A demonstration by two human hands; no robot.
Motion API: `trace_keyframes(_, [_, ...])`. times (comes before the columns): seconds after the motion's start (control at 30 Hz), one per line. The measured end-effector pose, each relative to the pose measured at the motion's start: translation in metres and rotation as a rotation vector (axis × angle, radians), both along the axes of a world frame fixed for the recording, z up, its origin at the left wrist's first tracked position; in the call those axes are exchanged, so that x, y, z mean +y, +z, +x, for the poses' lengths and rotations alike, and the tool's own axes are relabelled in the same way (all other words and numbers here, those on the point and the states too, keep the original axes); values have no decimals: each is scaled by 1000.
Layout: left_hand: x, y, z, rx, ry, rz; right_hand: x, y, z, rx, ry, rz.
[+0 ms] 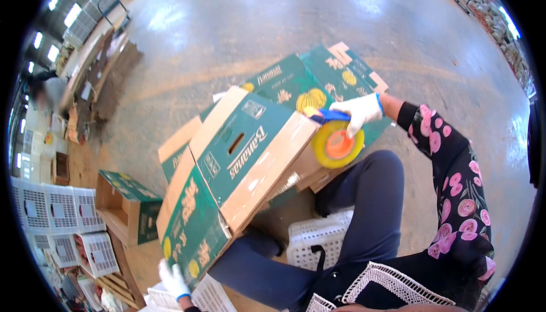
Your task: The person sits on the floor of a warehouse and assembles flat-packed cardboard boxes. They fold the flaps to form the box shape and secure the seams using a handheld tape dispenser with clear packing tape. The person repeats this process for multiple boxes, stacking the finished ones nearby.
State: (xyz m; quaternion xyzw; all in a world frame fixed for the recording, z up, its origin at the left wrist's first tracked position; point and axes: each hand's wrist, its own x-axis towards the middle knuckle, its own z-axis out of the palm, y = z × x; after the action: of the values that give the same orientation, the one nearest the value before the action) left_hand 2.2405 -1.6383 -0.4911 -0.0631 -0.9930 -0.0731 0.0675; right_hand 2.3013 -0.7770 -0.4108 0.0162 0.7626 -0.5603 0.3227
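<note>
A green and brown cardboard box (219, 164) with printed fruit lies tilted across the middle, over my lap, its flaps spread. My left hand (174, 281), in a white glove, holds the box at its lower left corner, with the fingers partly behind the edge. My right hand (361, 112), also gloved, is closed around the blue handle of a tape dispenser (338, 144). A wide yellow tape roll with an orange core hangs below that hand, beside the box's right edge. Behind it lie more flat green cardboard pieces (318, 73).
A white plastic crate (318, 238) stands between my legs. At the left are an open green cardboard box (128, 207) and stacked white crates (57, 207). Farther off, a long brown bench-like stack (102, 73) and a blurred person (48, 90) appear. Grey concrete floor (273, 16) stretches ahead.
</note>
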Motion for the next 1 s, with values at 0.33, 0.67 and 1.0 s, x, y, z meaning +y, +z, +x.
trace_keyframes(0.33, [428,99,-13,15,-621,62,-89,-24,6,76,-207,-305])
trace_keyframes(0.67, [439,265,-46,307,-551,565,-165,136,-44,672,-491,-152])
trace_keyframes(1.0, [357,568,10,1041,-493,403,-248,464,-49,1590,-349,204])
